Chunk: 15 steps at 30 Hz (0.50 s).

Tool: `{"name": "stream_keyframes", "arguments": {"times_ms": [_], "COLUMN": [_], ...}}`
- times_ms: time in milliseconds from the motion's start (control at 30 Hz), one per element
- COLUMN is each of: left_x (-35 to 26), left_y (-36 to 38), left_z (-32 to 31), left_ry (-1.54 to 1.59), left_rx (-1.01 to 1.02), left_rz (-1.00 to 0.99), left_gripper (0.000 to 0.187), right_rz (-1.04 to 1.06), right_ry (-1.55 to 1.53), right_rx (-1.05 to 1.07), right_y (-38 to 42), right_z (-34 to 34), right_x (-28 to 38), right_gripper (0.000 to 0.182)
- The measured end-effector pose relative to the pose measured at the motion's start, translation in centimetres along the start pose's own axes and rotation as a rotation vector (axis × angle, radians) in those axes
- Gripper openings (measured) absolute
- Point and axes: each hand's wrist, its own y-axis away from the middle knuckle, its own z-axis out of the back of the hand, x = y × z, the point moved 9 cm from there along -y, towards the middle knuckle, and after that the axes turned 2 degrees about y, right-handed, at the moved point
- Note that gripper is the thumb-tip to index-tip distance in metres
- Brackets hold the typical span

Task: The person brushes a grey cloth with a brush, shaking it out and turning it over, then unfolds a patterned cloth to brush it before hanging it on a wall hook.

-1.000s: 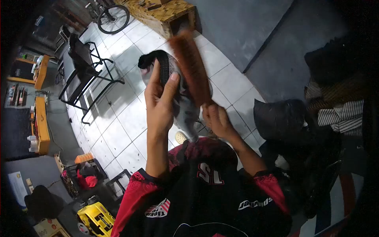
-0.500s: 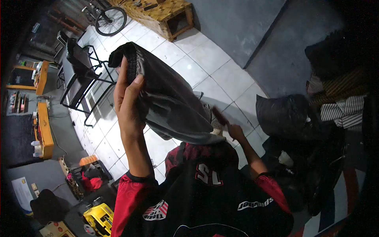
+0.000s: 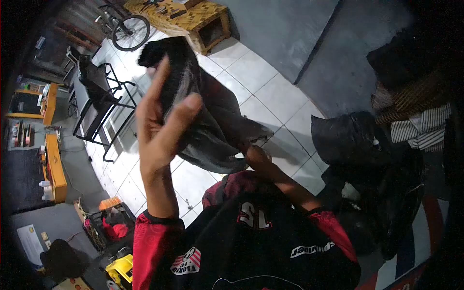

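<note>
Hands: left hand (image 3: pixel 162 123) pinches dark garment (image 3: pixel 212 121) up, its length slanting down-right toward the half-hidden right hand (image 3: pixel 255 157), grip unclear.

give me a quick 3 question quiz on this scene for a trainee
1. True or false: the left hand grips the dark garment raised above the white tiled floor.
2. Which stands nearest the wooden bench? A) bicycle wheel B) yellow case C) striped cloth
3. Fill in: the right hand is partly hidden under the garment's lower ____.

Key: 1 true; 2 A, the bicycle wheel; 3 edge.
</note>
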Motion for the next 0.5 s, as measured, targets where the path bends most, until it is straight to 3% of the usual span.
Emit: {"name": "stream_keyframes", "arguments": {"times_ms": [67, 100, 133, 200, 267, 333, 400, 433, 500], "left_x": [-1.2, -1.4, -1.2, -0.4, 0.3, 1.4, 0.7, 0.7, 0.9], "left_y": [-0.1, -0.1, -0.1, 0.1, 0.3, 0.6, 0.5, 0.6, 0.1], "left_z": [1.6, 2.1, 3.0, 4.3, 5.1, 5.7, 2.6, 2.1, 0.7], "left_ry": [0.065, 0.126, 0.135, 0.139, 0.134, 0.026, 0.091, -0.051, -0.089], "left_rx": [-0.092, -0.095, -0.123, -0.182, -0.238, -0.164, 0.071, 0.128, 0.057], "left_rz": [-0.050, -0.039, -0.024, -0.004, 0.003, -0.043, -0.086, -0.038, 0.024], "left_gripper": [0.057, 0.055, 0.054, 0.052, 0.051, 0.050, 0.049, 0.046, 0.042], "right_rz": [-0.131, -0.257, -0.509, -0.572, -0.517, -0.528, -0.642, -0.710, -0.494], "right_ry": [0.133, 0.194, 0.070, 0.375, 0.375, 0.249, -0.015, -0.152, -0.401], "right_rx": [0.373, 0.376, 0.461, 0.824, 0.504, 0.300, 0.099, -0.057, -0.346], "right_y": [5.7, 7.8, 11.5, 16.4, 15.2, 13.4, 7.8, 5.9, 1.7], "right_z": [-11.0, -9.3, -11.6, -12.6, -9.1, -5.0, 2.7, 5.5, 11.7], "right_x": [-12.8, -13.1, -18.7, -24.1, -23.8, -21.7, -15.2, -12.6, -4.0], "right_gripper": [0.052, 0.052, 0.042, 0.033, 0.033, 0.037, 0.036, 0.035, 0.034]}}
